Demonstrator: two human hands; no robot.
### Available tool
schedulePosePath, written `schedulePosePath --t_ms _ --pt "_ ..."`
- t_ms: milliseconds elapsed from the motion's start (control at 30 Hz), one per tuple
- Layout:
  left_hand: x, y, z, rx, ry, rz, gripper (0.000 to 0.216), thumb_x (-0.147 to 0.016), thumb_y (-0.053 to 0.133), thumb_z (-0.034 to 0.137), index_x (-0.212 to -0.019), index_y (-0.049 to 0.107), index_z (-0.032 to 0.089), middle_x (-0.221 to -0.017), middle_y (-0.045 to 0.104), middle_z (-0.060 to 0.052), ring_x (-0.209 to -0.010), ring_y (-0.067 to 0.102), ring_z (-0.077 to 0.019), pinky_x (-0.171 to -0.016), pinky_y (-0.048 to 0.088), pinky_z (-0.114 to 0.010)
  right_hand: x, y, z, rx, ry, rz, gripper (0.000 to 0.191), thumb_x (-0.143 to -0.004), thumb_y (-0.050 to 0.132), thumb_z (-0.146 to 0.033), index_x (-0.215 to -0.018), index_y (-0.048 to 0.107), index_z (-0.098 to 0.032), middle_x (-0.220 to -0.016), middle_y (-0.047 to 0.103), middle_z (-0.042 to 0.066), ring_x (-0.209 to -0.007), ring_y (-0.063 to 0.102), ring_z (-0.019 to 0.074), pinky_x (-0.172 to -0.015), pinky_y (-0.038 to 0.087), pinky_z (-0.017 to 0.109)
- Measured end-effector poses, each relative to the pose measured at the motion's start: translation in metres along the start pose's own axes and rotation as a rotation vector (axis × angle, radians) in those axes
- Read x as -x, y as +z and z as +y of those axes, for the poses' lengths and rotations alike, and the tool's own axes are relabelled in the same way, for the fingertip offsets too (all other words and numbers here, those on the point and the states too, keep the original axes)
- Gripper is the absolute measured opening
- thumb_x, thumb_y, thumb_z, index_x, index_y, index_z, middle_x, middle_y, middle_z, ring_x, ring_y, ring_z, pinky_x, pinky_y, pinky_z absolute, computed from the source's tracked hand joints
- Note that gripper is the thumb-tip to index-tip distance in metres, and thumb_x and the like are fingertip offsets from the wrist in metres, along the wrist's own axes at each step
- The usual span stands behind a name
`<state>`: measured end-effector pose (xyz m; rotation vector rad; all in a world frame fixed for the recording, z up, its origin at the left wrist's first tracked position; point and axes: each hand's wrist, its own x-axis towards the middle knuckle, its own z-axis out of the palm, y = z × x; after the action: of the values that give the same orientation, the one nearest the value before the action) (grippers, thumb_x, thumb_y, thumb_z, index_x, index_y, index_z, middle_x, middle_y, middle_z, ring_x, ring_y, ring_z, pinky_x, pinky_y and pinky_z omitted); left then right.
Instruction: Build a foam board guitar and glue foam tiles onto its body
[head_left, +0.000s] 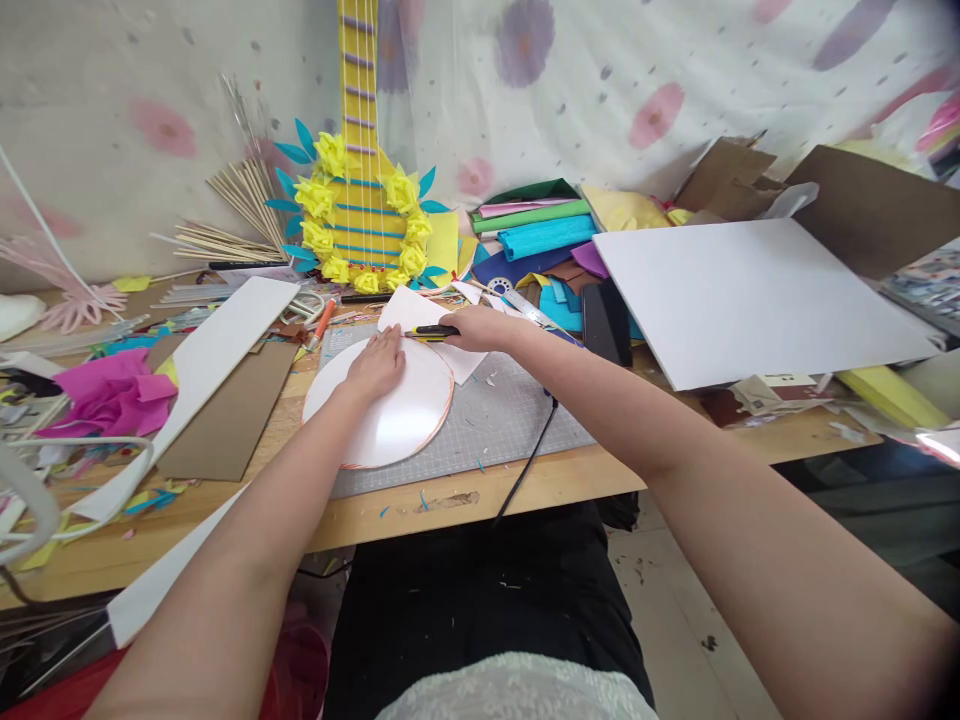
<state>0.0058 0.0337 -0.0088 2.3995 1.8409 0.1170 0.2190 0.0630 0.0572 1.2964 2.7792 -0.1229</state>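
Observation:
A rounded white board (390,420) with an orange-marked edge lies on the grey cutting mat (517,430). My left hand (379,362) rests flat on its upper part, fingers stretched forward. A black and yellow utility knife (433,331) is gripped in my right hand (474,328), its tip pointing left toward my left fingertips at the board's far edge. Behind the round board lies an angular white offcut (409,308), partly under the knife and my right hand. Whether the blade is in the board cannot be made out.
A yellow paper-flower guitar (364,220) stands at the back. To the right is a large white board (765,300) beside a dark phone (606,325). Brown cardboard (232,410), a white strip (217,370) and pink paper (112,395) lie left. A black cable (529,465) crosses the front edge.

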Motion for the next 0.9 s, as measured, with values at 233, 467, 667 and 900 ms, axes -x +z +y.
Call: schedulePosePath --t_ms 233,467,667,900 --pt "-0.004 0.007 -0.004 0.017 0.013 0.044 0.059 -0.090 0.025 0.023 -0.146 0.025 0.005 -0.152 0.031 -0.015 -0.142 0.024 -0.0197 -0.117 0.018 -0.038 0.013 -0.004 -0.002 -0.007 0.018 -0.023 0.036 -0.088 0.046 -0.032 -0.117 0.060 -0.015 -0.114 0.065 0.015 -0.101 0.061 0.0246 -0.078 0.040 0.030" --pt "-0.002 0.003 0.000 -0.014 0.004 0.013 0.061 -0.091 0.022 0.024 -0.146 0.022 -0.003 -0.153 0.028 -0.017 -0.143 0.022 -0.0205 -0.118 0.014 -0.035 0.021 -0.002 -0.006 -0.005 0.073 -0.031 0.039 -0.089 0.044 -0.033 -0.121 0.058 -0.014 -0.114 0.066 0.017 -0.102 0.061 0.0263 -0.076 0.041 0.031" --pt "-0.003 0.004 0.000 -0.013 -0.001 0.030 0.061 -0.091 0.023 0.024 -0.146 0.023 -0.001 -0.152 0.030 -0.016 -0.143 0.023 -0.0199 -0.118 0.016 -0.035 0.030 -0.002 -0.015 -0.001 0.138 -0.053 0.037 -0.090 0.043 -0.031 -0.118 0.058 -0.012 -0.112 0.066 0.018 -0.103 0.062 0.0276 -0.077 0.043 0.032" --pt "-0.003 0.006 -0.001 0.001 -0.002 0.048 0.060 -0.090 0.023 0.023 -0.146 0.024 0.000 -0.152 0.030 -0.017 -0.142 0.024 -0.0199 -0.117 0.017 -0.036 0.042 0.003 -0.029 -0.008 0.193 -0.032 0.036 -0.089 0.040 -0.028 -0.115 0.059 -0.012 -0.111 0.066 0.020 -0.102 0.063 0.0295 -0.077 0.046 0.034"
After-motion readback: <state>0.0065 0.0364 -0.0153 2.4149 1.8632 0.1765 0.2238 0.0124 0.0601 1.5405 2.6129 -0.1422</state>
